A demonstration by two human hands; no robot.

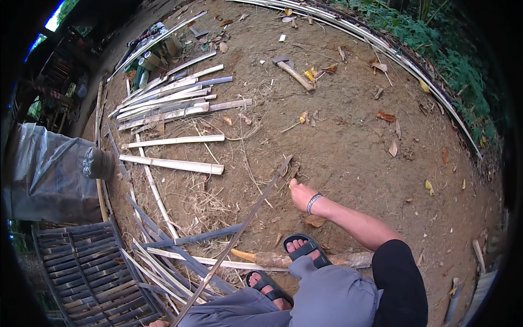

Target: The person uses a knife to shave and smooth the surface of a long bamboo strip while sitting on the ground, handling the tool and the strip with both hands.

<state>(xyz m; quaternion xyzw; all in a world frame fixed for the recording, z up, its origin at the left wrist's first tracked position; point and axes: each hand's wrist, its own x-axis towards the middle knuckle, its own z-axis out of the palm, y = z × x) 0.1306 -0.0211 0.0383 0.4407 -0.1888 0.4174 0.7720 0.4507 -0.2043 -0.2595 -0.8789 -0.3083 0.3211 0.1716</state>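
Observation:
A long, thin brown bamboo strip (239,231) slants from the lower edge, across my left leg, up to a point just past my right hand. At the lower edge, beside the strip's near end, only a small part of my left hand (159,324) shows. Its fingers are cut off by the frame, so its grip is hidden. My right hand (303,196), with a patterned band at the wrist, is closed in a fist close to the strip's far end. A small yellow bit shows at its finger side; what it holds is too small to make out.
Split bamboo slats (169,101) lie piled at the far left, near cut bamboo tubes (148,61). A hatchet (294,73) rests on the soil. More strips (188,261) cross beside my sandalled feet, next to a slatted bamboo bench (87,272). Long poles (381,46) border green plants.

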